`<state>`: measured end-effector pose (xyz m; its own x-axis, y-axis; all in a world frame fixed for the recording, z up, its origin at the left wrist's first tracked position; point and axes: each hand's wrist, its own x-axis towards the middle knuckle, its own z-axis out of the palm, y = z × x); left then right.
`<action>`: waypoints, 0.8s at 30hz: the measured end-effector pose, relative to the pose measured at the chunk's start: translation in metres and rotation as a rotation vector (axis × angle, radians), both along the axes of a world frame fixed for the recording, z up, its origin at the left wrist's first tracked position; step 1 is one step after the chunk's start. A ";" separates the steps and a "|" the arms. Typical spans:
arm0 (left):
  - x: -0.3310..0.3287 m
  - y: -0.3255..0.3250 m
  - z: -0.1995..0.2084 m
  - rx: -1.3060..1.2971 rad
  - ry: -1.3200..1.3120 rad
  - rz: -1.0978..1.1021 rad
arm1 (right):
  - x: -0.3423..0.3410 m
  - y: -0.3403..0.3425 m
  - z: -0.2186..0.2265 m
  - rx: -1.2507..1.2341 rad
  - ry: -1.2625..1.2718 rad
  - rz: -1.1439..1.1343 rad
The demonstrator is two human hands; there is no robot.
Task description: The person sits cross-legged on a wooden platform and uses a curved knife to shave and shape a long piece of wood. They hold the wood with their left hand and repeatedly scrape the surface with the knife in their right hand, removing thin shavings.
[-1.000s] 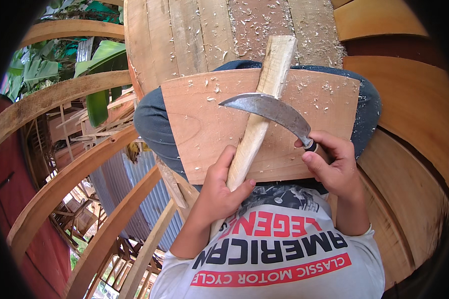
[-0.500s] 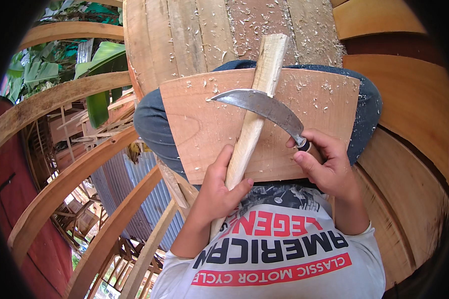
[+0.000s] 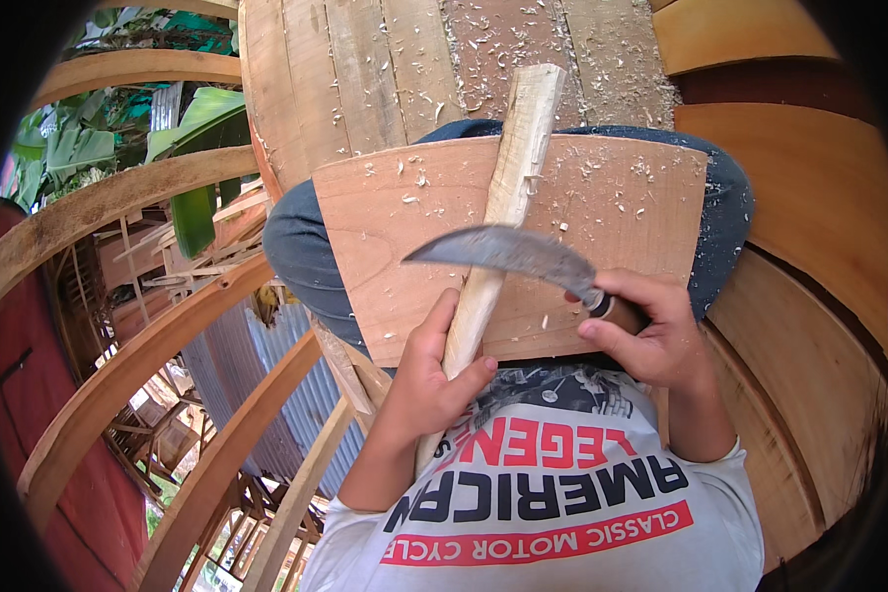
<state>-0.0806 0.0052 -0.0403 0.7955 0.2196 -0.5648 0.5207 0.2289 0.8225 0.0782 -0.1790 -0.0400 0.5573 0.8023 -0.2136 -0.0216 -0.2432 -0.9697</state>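
Note:
My left hand point(image 3: 434, 370) is wrapped round the lower part of a pale wooden stick point(image 3: 508, 183), which slants up and away over a flat board point(image 3: 385, 237) on my lap. In my right hand point(image 3: 651, 331) is the dark handle of a sickle-shaped knife point(image 3: 513, 249). Its curved blade lies across the middle of the stick, tip pointing left; whether the edge touches the wood I cannot tell. A small curl of shaving clings to the stick's right edge above the blade. Loose shavings are scattered on the board.
Beyond my crossed legs point(image 3: 311, 257) runs a plank floor point(image 3: 365, 79) strewn with shavings. Curved wooden ribs point(image 3: 148, 187) stand open on the left, with corrugated metal sheets point(image 3: 311, 395) and banana leaves point(image 3: 202, 128) behind. Curved planking point(image 3: 789, 168) rises on the right.
The knife blade has moved down along the stick toward me, from its upper part to the middle. A shaving now shows on the stick's edge. My left hand keeps its hold.

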 end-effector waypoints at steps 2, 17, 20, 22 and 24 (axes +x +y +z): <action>0.000 0.001 -0.001 0.011 -0.024 -0.006 | -0.002 0.002 0.000 -0.051 0.069 -0.057; 0.001 0.004 -0.002 0.014 -0.018 -0.043 | 0.001 0.000 0.000 -0.037 0.216 -0.035; 0.002 0.002 0.001 0.043 0.045 -0.059 | 0.001 -0.001 0.000 -0.072 0.270 -0.155; 0.006 -0.006 0.000 0.209 -0.053 -0.045 | -0.001 -0.002 -0.002 -0.060 0.232 -0.099; 0.008 -0.007 -0.001 0.280 -0.073 -0.080 | -0.001 -0.002 -0.002 -0.078 0.282 -0.140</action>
<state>-0.0725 -0.0022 -0.0409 0.8531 0.2932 -0.4316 0.4649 -0.0514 0.8839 0.0776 -0.1811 -0.0424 0.5712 0.6971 -0.4333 -0.3255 -0.2922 -0.8993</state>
